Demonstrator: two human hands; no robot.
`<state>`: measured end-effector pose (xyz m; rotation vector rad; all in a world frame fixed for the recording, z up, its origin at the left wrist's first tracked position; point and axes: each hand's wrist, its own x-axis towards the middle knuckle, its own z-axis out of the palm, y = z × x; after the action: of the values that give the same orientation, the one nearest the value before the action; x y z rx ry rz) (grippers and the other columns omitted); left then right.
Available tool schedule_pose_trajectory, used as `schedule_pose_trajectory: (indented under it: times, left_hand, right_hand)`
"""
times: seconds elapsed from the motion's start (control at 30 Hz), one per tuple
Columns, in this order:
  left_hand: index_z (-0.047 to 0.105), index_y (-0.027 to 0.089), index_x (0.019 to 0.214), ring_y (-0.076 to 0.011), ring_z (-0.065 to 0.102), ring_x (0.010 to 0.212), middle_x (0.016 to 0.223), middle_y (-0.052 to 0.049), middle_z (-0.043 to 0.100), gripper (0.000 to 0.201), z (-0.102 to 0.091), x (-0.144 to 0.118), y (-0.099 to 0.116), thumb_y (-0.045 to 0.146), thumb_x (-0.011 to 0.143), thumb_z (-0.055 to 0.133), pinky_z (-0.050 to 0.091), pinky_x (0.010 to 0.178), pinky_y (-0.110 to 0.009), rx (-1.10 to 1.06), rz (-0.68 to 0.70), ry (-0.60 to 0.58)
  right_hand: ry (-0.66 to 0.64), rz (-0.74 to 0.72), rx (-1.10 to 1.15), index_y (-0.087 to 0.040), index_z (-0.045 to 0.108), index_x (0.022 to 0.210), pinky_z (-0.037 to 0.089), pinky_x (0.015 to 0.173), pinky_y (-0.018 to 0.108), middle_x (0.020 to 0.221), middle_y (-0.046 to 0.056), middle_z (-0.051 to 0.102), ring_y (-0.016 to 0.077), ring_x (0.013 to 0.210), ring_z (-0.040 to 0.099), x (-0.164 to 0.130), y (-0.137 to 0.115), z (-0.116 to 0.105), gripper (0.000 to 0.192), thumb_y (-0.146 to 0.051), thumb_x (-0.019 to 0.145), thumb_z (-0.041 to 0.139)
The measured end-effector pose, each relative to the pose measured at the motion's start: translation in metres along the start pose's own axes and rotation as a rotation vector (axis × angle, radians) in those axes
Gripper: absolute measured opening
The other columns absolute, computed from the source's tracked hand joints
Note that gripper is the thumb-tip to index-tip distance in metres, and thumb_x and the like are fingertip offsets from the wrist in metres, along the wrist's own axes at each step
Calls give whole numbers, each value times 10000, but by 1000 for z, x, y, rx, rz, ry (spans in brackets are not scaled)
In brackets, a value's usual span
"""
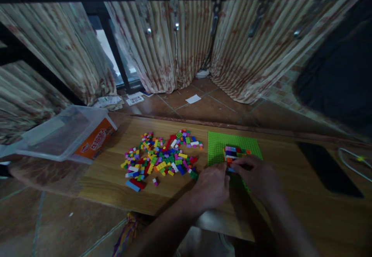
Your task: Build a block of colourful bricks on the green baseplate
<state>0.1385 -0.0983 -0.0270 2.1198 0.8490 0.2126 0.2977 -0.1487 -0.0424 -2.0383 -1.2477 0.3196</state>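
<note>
toy bricks stacked into a small multicoloured block (234, 153) sit on a green baseplate (216, 146) on the wooden table (110, 179). both hands meet at its near edge: left hand (211, 187) and right hand (257, 175), fingers curled together, seemingly pressing a piece on; the grip itself is hidden. a loose brick pile (161, 158) lies to the left, beside a clear plastic tub (62, 133).

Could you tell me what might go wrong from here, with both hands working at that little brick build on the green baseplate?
The left hand and right hand hide the near edge of the brick build, so a brick could seat crooked in this dim light. The green baseplate lies loose and might slide under pressure. A forearm could sweep the loose brick pile off the wooden board.
</note>
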Motion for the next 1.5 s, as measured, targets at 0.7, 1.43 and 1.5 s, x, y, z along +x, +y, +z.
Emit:
schedule_pose_trajectory:
  times: [0.7, 1.43, 1.5]
  left_hand:
    - [719, 173, 921, -151, 632, 776, 843, -36, 716, 255, -99, -12, -68, 185, 852, 474, 456, 740, -241, -46, -162, 577]
    - [654, 137, 738, -7, 385, 448, 643, 41, 552, 152, -169, -66, -117, 222, 638, 730, 260, 431, -149, -1232, -25, 1498]
    - [643, 136, 734, -4, 377, 444, 626, 51, 538, 144, -173, -71, -119, 200, 639, 730, 263, 431, -144, -1318, -48, 1528]
  right_hand:
    - [112, 31, 37, -304, 699, 865, 490, 769, 406, 987, 69, 727, 282, 915, 677, -20, -25, 2, 314, -591, 801, 590]
    - [-265, -711, 239, -209, 705, 927, 506, 760, 284, 867, 40, 680, 154, 836, 625, -87, -112, 110, 183, -183, 934, 523]
    - [-261, -740, 201, -212, 705, 980, 500, 829, 324, 958, 60, 683, 182, 925, 610, -91, -120, 118, 199, -179, 934, 513]
